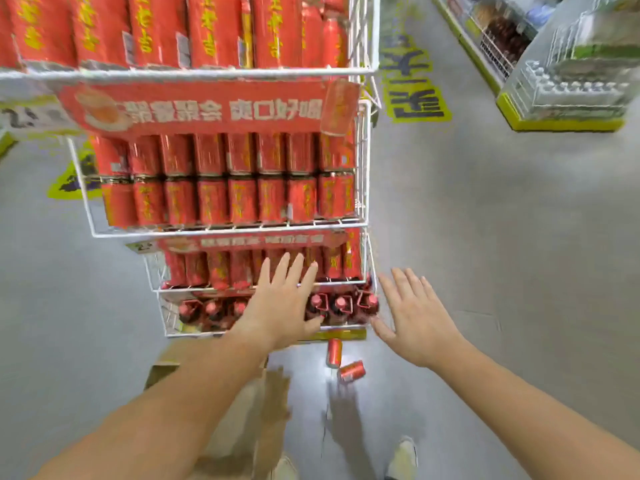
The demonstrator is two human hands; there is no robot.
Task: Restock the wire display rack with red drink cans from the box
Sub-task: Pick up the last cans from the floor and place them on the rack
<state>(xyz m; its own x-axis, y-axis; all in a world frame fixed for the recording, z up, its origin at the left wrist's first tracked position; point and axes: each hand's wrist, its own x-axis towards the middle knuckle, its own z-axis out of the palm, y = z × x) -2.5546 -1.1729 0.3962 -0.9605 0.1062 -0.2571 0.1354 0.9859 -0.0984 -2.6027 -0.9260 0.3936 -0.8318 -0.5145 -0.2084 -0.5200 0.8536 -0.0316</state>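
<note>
A white wire display rack (364, 161) stands in front of me, its tiers packed with red drink cans (242, 199). My left hand (282, 303) is spread flat, fingers apart, over the lower tiers and holds nothing. My right hand (415, 317) is also open and empty, just right of the rack's lower corner. Two red cans lie loose on the floor below the rack, one (334, 352) pointing at the rack and one (352, 371) on its side. A brown cardboard box (166, 362) sits on the floor under my left forearm, mostly hidden.
The bottom tier holds red-capped bottles (341, 304). Grey floor stretches to the right. A shelf with a yellow base (561, 124) stands at the far right. Yellow floor markings (412, 95) lie behind the rack. My shoes (403, 459) are at the bottom.
</note>
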